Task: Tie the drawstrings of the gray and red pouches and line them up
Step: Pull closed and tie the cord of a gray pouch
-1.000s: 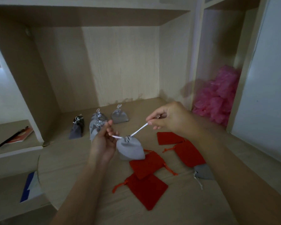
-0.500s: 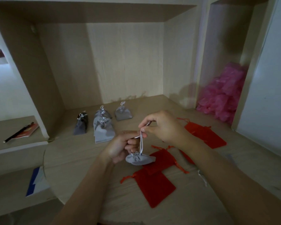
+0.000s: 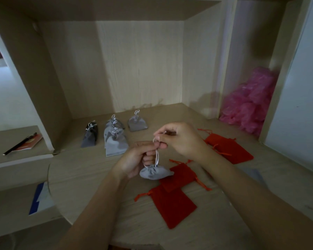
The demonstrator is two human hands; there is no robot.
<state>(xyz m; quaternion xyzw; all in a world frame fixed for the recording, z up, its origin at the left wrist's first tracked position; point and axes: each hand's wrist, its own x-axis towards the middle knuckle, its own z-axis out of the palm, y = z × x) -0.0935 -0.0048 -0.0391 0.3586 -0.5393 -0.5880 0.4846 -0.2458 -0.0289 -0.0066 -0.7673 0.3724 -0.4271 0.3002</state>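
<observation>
— Where is the small light-gray fabric pouch point(image 3: 154, 173)?
— Held over the pale wooden table point(image 3: 79, 168), mouth gathered, between both hands. The left hand point(image 3: 134, 159) has its grip curled round the pouch's neck. The right hand point(image 3: 181, 139), at one o'clock from it, has its grip pinching the silvery-white drawstring point(image 3: 157, 154), which runs up taut.
— The others?
— Four tied gray pouches point(image 3: 116, 144) stand grouped at eleven o'clock. Two flat red fabric pouches point(image 3: 172, 204) overlap at five o'clock; another red pouch point(image 3: 229, 148) lies at two o'clock.
— Any writing?
— The red-and-white booklet point(image 3: 32, 142) under a black pen point(image 3: 20, 143), at nine o'clock, has print too small to read.
</observation>
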